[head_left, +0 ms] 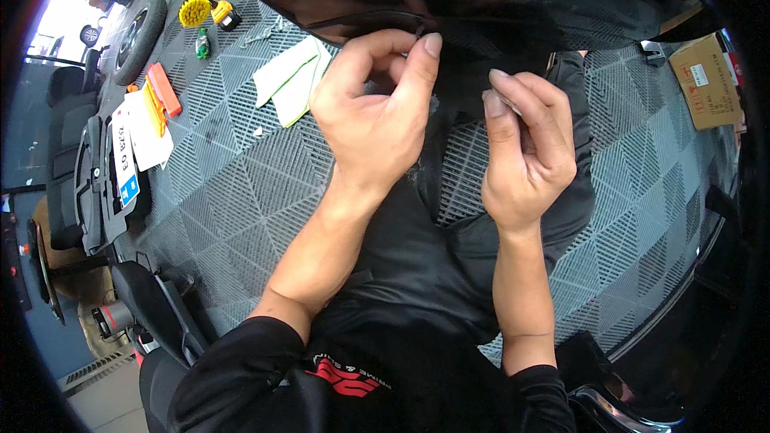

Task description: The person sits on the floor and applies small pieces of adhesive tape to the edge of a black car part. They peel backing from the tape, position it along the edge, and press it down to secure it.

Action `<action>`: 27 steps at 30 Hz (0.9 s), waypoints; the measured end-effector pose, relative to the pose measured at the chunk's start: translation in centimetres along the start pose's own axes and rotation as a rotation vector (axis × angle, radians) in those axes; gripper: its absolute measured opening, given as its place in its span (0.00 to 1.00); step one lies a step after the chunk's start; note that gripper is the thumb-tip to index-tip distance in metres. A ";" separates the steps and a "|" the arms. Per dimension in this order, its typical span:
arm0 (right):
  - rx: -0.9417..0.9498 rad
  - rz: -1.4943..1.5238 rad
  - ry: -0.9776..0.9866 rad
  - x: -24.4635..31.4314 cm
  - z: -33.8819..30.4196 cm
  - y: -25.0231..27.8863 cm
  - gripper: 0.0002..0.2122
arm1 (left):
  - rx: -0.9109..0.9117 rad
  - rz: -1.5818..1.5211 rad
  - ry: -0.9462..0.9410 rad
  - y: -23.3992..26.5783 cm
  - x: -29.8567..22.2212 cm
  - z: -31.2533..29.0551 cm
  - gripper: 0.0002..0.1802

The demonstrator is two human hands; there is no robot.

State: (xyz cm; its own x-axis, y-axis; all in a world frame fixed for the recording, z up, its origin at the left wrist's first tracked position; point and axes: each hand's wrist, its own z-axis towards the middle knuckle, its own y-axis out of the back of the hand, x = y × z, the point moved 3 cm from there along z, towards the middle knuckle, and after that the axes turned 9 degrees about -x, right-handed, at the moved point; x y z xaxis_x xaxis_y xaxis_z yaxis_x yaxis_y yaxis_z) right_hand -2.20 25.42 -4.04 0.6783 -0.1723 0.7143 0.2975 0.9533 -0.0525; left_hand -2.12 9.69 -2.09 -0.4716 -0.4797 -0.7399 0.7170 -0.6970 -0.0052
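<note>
The left hand (373, 108) pinches the thin curved edge of a glossy black panel (513, 0) between thumb and forefinger. The right hand (525, 148), fingers curled, pinches a small pale scrap against it, above the grey lattice-patterned floor (233, 192).

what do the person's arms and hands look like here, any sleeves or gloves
Both hands are bare: no gloves, rings or watch show on the left hand or the right hand. The forearms are uncovered too. Black long sleeves are pushed up near the elbows: left sleeve, right sleeve. The black top carries a red and white chest print.
</note>
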 end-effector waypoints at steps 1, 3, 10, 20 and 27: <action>-0.015 0.016 0.007 -0.2 0.1 -0.2 0.11 | 0.005 0.006 -0.062 0.2 -0.1 0.1 0.07; -0.008 -0.002 0.018 -0.4 0.3 -0.3 0.12 | 0.015 0.016 -0.183 1.3 -0.2 0.5 0.07; -0.069 0.156 -0.048 -0.5 0.2 -2.7 0.12 | -0.085 -0.029 -0.134 4.9 0.0 1.2 0.09; -0.139 0.256 -0.041 -0.1 0.7 -5.2 0.08 | -0.037 -0.340 -0.005 6.5 0.9 2.2 0.08; -0.176 0.303 -0.005 -1.0 0.4 -6.4 0.10 | -0.002 -0.430 0.012 7.2 1.5 2.6 0.07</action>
State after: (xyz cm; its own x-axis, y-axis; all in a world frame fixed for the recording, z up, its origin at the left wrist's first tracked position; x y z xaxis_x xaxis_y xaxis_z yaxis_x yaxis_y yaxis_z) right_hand -5.05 19.60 -4.20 0.7505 0.1137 0.6510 0.1945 0.9034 -0.3821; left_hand 0.96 2.57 -1.49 -0.7217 -0.1397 -0.6780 0.4578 -0.8309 -0.3162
